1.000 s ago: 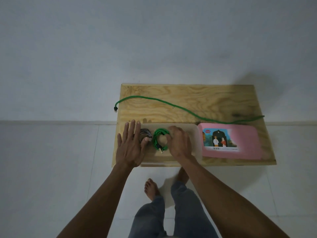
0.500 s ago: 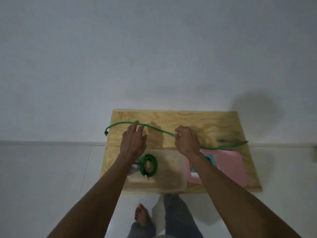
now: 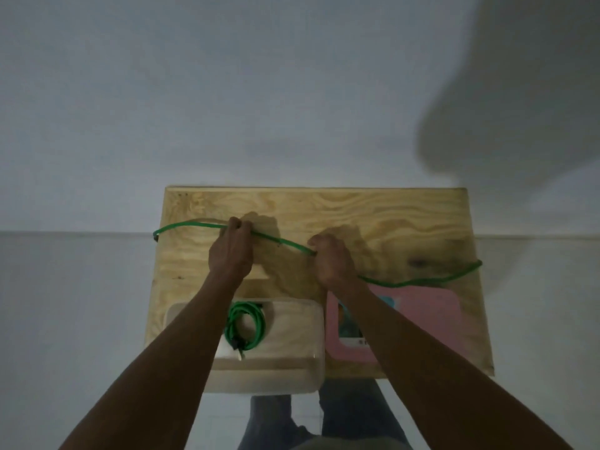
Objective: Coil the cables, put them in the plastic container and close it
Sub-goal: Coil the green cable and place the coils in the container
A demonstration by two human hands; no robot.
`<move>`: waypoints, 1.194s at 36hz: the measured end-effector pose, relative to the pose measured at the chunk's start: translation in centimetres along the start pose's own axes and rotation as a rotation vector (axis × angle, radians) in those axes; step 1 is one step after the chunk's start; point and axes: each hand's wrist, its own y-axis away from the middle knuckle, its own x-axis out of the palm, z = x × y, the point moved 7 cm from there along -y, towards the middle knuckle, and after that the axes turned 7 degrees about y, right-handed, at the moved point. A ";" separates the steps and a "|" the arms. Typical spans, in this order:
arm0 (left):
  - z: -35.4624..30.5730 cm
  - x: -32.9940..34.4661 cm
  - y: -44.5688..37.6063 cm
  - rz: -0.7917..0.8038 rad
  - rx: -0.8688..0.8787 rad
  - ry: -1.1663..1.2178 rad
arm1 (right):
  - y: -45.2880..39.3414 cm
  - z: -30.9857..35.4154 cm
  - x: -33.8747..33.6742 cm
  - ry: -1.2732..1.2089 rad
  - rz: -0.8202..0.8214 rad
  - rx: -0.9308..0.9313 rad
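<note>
Head view: I am watching both hands closing on the long green cable, which is lying stretched across the plywood table. The left hand is curling round it near its left end; the right hand is gripping it mid-length, presumably spaced to form a first loop. A coiled green cable is sitting in the open plastic container; the pink lid is lying just beside it.

Two hands: left hand, right hand. Two green cables: loose cable held by both hands, coil nearer than left hand. One box. One pink lid nearer than right hand. One desk.
</note>
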 end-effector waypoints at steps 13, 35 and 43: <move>-3.2 -7.1 2.8 -0.207 0.143 0.266 | 1.0 8.5 -2.5 0.049 -0.227 -0.169; 7.6 -20.4 12.6 -0.523 0.129 0.634 | 14.5 20.8 -21.0 -0.480 -0.911 -0.560; 3.9 -24.8 15.6 -0.554 0.221 1.006 | 15.7 23.1 -22.2 -0.436 -0.749 -0.492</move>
